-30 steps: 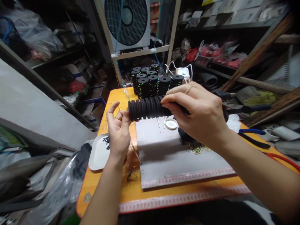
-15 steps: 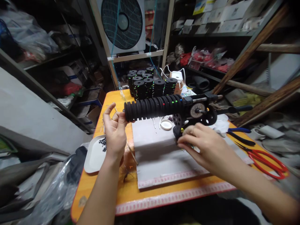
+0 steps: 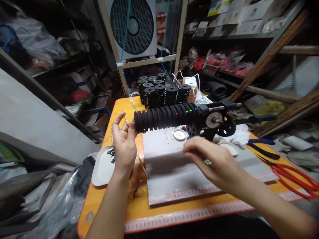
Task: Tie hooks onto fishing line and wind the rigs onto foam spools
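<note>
A black ribbed cylinder (image 3: 161,118) with small coloured dots joins a geared mechanism (image 3: 216,119) at its right. My left hand (image 3: 125,141) grips the cylinder's left end between thumb and fingers, with the index finger raised. Below the mechanism, my right hand (image 3: 211,159) has its fingertips pressed together; whatever they may hold is too small to make out. Small green and yellow bits (image 3: 206,161) show just under the right palm. A grey board (image 3: 171,179) lies beneath, with a small round white dish (image 3: 179,134) on it.
A white tray (image 3: 99,169) with small black pieces sits at the left. Black spool stacks (image 3: 159,94) stand at the table's back. Blue-handled pliers (image 3: 261,147) and red-handled scissors (image 3: 296,176) lie at the right. A box fan (image 3: 133,26) is behind.
My right hand has moved away from the crank area under the mechanism. My left hand keeps its grip. The whole view has shifted slightly.
</note>
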`<state>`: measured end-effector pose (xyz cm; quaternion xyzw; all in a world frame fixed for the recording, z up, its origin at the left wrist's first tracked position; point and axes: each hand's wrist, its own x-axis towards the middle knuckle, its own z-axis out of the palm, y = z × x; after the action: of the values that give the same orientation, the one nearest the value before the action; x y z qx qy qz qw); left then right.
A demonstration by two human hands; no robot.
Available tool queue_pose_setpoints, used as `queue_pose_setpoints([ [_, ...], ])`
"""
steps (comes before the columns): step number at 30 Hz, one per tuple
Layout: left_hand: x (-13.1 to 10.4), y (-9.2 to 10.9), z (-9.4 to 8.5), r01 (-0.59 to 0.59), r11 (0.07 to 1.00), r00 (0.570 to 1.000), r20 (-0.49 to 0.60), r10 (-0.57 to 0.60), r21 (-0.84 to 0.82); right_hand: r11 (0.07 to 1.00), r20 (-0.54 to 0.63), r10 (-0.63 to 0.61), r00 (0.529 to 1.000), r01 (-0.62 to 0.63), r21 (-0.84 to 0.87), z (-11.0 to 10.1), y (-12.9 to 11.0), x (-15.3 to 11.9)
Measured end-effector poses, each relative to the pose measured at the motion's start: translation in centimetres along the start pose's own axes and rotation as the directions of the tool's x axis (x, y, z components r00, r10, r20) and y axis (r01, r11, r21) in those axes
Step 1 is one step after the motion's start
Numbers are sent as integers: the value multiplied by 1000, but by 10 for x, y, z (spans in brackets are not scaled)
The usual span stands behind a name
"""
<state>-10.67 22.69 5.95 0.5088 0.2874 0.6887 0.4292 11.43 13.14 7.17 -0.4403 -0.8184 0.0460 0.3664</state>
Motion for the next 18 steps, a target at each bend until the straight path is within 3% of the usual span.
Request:
queue_pose_setpoints([
  [2,0,1,0,-3,1000,1000,6,3,4,998,-128,-56,990,55,-5,-10,-11,28],
  [6,0,2,1,8,1000,1000,2,-8,15,980,-356,-170,919,118,-161,-20,-17,73],
  [10,0,2,0,18,1000,1000,3,-18,10,960,-334,-238,912,168,-225,-15,-13,91],
  [18,-1,3,1,21,1000,1000,6,-21,6,951,-300,-239,923,161,-264,-11,-11,91],
])
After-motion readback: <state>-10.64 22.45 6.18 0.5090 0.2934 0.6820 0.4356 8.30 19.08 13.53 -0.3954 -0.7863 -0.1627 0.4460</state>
